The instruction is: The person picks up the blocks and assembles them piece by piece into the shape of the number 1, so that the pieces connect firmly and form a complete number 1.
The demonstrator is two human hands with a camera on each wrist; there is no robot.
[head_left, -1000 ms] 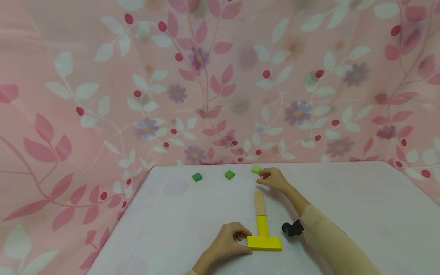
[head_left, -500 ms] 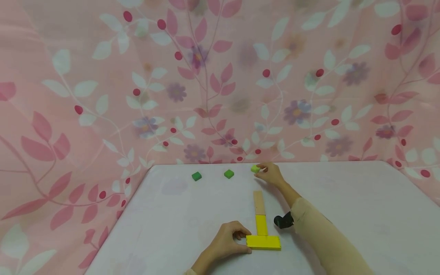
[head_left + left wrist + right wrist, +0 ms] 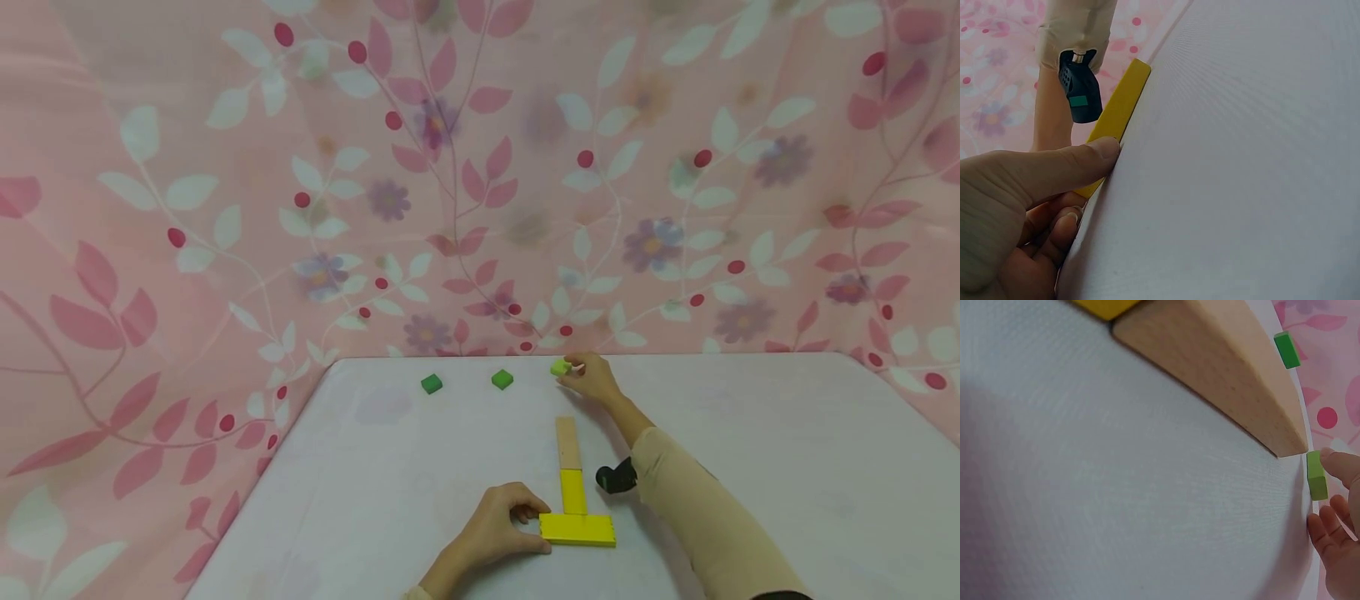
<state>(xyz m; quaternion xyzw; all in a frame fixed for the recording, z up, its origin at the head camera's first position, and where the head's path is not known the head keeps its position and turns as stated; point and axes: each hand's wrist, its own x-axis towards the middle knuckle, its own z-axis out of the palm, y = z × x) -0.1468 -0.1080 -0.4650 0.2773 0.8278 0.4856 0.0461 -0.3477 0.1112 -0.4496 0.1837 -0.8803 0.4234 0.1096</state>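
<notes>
In the head view my left hand (image 3: 498,525) holds the left end of a wide yellow block (image 3: 577,530) between thumb and fingers. The left wrist view shows the thumb against that yellow block (image 3: 1124,103). Above it in the head view, a narrow yellow block (image 3: 573,492) and a plain wooden block (image 3: 568,443) form a straight stem. My right hand (image 3: 594,380) reaches to the table's far side and pinches a light green block (image 3: 557,367). In the right wrist view the thumb touches the light green block (image 3: 1316,481); part of the grip is hidden.
A green block (image 3: 502,380) and a dark green block (image 3: 431,384) lie in a row left of the light green one. A black wrist camera (image 3: 617,478) hangs under the right sleeve. Pink floral cloth (image 3: 480,208) rises behind the white table (image 3: 337,483).
My right hand has moved slightly left and away from me, closing its fingers onto the light green block. The left hand and the yellow and wooden blocks have stayed put.
</notes>
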